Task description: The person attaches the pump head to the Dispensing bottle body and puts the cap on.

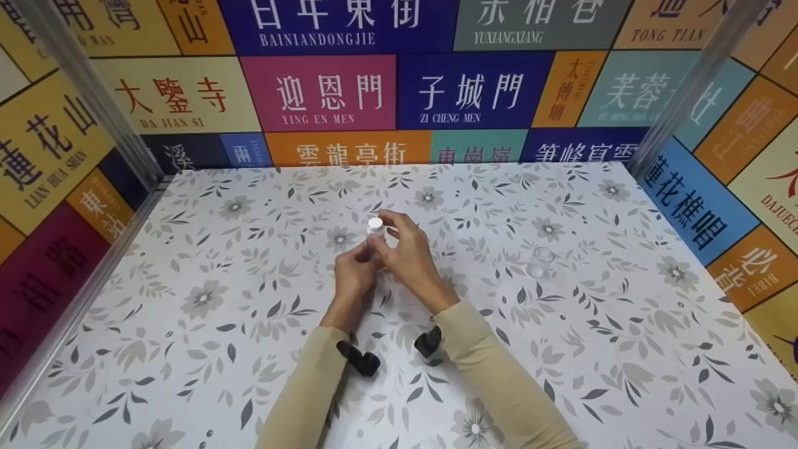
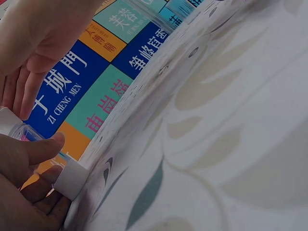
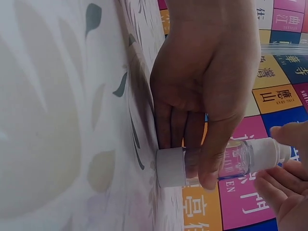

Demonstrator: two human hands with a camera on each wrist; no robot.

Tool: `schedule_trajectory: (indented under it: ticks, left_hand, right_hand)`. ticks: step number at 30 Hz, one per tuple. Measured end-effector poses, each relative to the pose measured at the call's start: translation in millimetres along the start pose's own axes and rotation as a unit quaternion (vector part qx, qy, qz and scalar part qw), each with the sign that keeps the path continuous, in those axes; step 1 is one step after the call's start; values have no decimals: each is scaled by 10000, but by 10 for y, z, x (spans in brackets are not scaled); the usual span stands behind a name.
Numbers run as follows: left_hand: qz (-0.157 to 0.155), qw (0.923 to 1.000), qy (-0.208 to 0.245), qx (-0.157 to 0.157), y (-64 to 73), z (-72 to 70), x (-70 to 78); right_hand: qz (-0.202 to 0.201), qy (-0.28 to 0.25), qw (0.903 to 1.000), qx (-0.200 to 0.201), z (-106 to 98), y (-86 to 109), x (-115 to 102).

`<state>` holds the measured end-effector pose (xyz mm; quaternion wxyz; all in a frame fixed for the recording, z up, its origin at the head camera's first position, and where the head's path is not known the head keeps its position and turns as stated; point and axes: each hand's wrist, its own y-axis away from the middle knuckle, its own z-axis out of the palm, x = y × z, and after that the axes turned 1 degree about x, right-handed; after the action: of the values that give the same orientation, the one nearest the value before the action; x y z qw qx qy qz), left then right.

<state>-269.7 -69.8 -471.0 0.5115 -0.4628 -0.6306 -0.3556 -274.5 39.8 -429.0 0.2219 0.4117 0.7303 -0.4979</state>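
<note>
A small clear bottle [image 3: 234, 161] with a white base [image 3: 171, 167] and a white top [image 1: 375, 223] stands upright on the table, near its middle. My left hand [image 1: 355, 274] grips the clear body low down, thumb and fingers around it just above the base. Higher up, my right hand [image 1: 408, 246] pinches the white top between thumb and fingers, as the right wrist view shows at its right edge. To the right of both hands, a clear cap-like piece [image 1: 541, 262] sits on the table by itself.
A white tablecloth [image 1: 249, 374] with grey flowers and leaves covers the table. Panels [image 1: 318, 93] with coloured signs enclose the back and both sides, with clear posts [image 1: 679, 93] at the corners. A black strap [image 1: 360, 360] is on the left sleeve.
</note>
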Motion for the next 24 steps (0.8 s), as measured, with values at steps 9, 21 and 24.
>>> schedule_trajectory:
  ticks: [9, 21, 24]
  left_hand:
    - [83, 9999, -50, 47, 0, 5, 10]
    - [23, 10000, 68, 37, 15, -4, 14]
    - [-16, 10000, 4, 53, 16, -4, 10]
  right_hand:
    - [-66, 66, 9999, 37, 7, -6, 10]
    - [99, 62, 9999, -74, 5, -2, -3]
    - [59, -15, 10000, -47, 8, 0, -4]
